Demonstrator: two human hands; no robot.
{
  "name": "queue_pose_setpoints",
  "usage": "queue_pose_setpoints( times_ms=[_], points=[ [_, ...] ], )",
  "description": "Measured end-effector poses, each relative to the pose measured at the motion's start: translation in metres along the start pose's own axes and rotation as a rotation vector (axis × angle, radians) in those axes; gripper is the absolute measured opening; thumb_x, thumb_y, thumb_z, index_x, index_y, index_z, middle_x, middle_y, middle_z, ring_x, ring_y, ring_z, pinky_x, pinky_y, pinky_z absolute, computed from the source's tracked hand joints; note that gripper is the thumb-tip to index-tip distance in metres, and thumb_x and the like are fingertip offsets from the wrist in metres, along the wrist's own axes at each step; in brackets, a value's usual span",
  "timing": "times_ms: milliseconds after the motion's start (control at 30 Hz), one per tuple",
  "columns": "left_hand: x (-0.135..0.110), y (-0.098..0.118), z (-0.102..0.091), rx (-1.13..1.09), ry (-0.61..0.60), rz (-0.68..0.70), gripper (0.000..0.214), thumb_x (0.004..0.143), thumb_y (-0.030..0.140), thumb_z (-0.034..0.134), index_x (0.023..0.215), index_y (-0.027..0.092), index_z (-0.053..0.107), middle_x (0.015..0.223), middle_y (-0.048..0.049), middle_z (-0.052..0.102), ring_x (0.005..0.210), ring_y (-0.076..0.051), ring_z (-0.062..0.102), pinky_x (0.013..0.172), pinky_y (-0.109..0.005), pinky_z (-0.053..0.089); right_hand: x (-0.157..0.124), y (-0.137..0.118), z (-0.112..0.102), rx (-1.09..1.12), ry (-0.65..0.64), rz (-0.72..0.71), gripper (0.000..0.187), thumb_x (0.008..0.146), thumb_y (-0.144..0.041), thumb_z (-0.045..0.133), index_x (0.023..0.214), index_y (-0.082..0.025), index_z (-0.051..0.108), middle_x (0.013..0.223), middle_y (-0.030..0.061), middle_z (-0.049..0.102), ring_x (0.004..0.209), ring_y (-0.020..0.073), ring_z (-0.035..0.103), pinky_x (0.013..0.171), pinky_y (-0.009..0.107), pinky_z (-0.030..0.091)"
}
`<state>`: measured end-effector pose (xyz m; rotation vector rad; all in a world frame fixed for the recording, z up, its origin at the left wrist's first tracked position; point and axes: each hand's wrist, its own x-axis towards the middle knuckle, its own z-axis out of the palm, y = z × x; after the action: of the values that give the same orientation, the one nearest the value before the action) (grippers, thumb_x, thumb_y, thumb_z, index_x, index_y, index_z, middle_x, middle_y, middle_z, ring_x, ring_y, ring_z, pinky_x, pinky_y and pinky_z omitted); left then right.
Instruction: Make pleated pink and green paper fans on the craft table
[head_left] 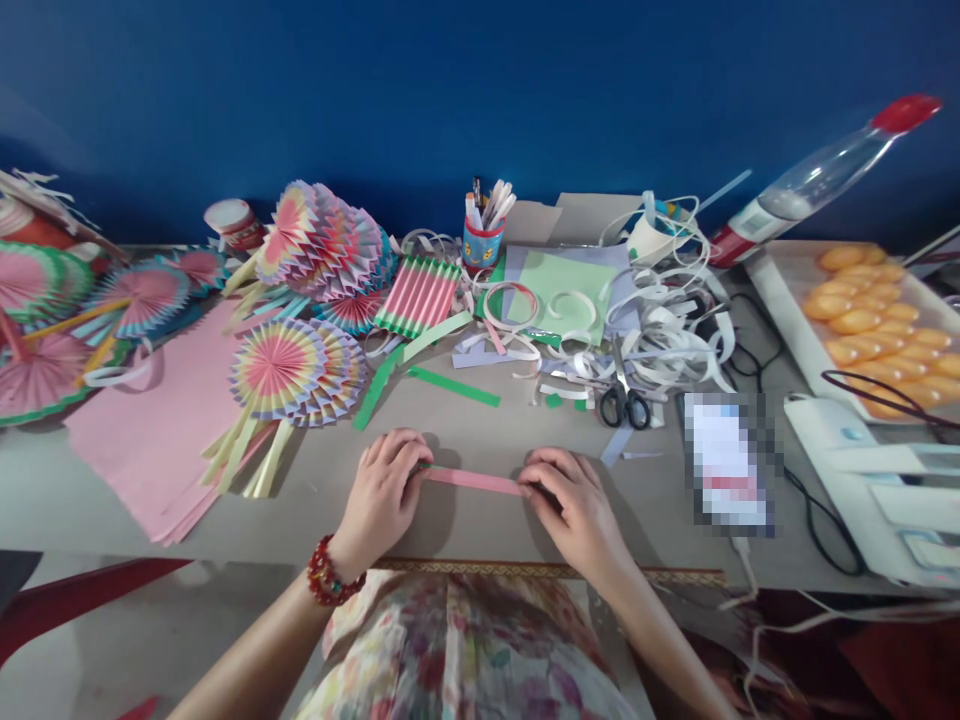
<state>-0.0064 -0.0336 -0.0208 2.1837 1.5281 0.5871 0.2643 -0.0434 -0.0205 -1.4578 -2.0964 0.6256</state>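
Note:
Between my two hands a narrow pink paper strip [474,481] is stretched flat just over the grey table [480,530]. My left hand [390,475] pinches its left end, where a bit of green shows. At the other end, the fingers of my right hand [566,500] are closed on the strip. Beyond the hands lie a loose green paper strip [455,387] and a pleated pink-and-green paper piece [418,296]. Black-handled scissors [624,398] rest to the right among paper scraps.
Pleated paper fans [281,370] and pink sheets [146,430] lie on the left. A pen cup [482,243] stands at the back beside light green paper [566,290]. Curled white strips [675,320], a phone [726,462], a tilted bottle [817,190] and a pastry tray [780,300] occupy the right.

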Motion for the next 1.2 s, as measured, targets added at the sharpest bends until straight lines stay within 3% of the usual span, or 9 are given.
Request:
queue_pose_setpoints(
  times_ms=[300,533,733,833,933,1033,1200],
  points=[
    [-0.004,-0.005,0.002,0.011,-0.001,0.021,0.027,0.088,0.004,0.043,0.102,0.024,0.055,0.112,-0.0073,0.06,0.106,-0.025,0.056,0.093,-0.042,0.044,-0.005,0.0,0.003,-0.047,-0.006,-0.035,0.022,0.088,-0.007,0.053,0.094,-0.025,0.065,0.102,0.0065,0.061,0.096,0.0251,0.055,0.083,0.04,0.045],
    [-0.006,-0.006,0.005,0.019,0.043,0.021,0.026,0.089,0.006,0.044,0.104,0.024,0.056,0.111,-0.0081,0.06,0.106,-0.025,0.056,0.093,-0.043,0.046,-0.011,0.001,0.009,-0.22,-0.011,-0.183,0.051,0.084,0.002,0.045,0.112,-0.032,0.07,0.11,0.0085,0.058,0.104,0.0276,0.052,0.092,0.047,0.046],
    [-0.01,-0.002,0.0,0.171,0.053,0.048,0.038,0.094,0.012,0.042,0.127,0.022,0.055,0.125,-0.0116,0.061,0.114,-0.026,0.056,0.097,-0.045,0.045,-0.012,0.003,0.011,-0.292,-0.035,-0.192,0.057,0.087,0.001,0.047,0.122,-0.039,0.067,0.108,0.0078,0.06,0.104,0.0268,0.052,0.091,0.046,0.048],
    [-0.011,0.015,-0.007,0.311,0.015,0.2,0.045,0.098,0.021,0.041,0.143,0.023,0.045,0.146,-0.0086,0.051,0.136,-0.027,0.041,0.115,-0.05,0.025,-0.013,0.004,0.01,-0.291,-0.046,-0.211,0.055,0.087,0.0,0.049,0.122,-0.038,0.067,0.11,0.0077,0.06,0.105,0.027,0.051,0.094,0.047,0.046],
    [-0.01,0.032,-0.007,0.409,-0.134,0.411,0.058,0.1,0.045,0.036,0.151,0.018,0.032,0.157,-0.0063,0.035,0.146,-0.025,0.026,0.122,-0.05,0.002,-0.013,0.006,0.011,-0.279,-0.061,-0.22,0.049,0.088,-0.004,0.053,0.122,-0.035,0.068,0.112,0.0078,0.06,0.104,0.0266,0.051,0.098,0.048,0.043],
    [-0.009,0.035,0.002,0.455,-0.228,0.492,0.081,0.094,0.067,0.024,0.153,0.011,0.026,0.159,-0.0098,0.029,0.148,-0.024,0.021,0.122,-0.047,-0.003,-0.014,0.005,0.012,-0.304,-0.05,-0.197,0.049,0.09,-0.004,0.052,0.122,-0.038,0.067,0.111,0.0072,0.06,0.105,0.0276,0.051,0.095,0.047,0.045],
    [-0.01,0.02,0.011,0.448,-0.301,0.472,0.094,0.088,0.076,0.02,0.155,0.011,0.017,0.161,-0.0121,0.024,0.149,-0.025,0.019,0.121,-0.044,0.0,-0.012,0.002,0.014,-0.321,-0.026,-0.183,0.047,0.09,-0.007,0.056,0.122,-0.04,0.067,0.108,0.0052,0.062,0.104,0.0262,0.052,0.094,0.044,0.045]
  ],
)
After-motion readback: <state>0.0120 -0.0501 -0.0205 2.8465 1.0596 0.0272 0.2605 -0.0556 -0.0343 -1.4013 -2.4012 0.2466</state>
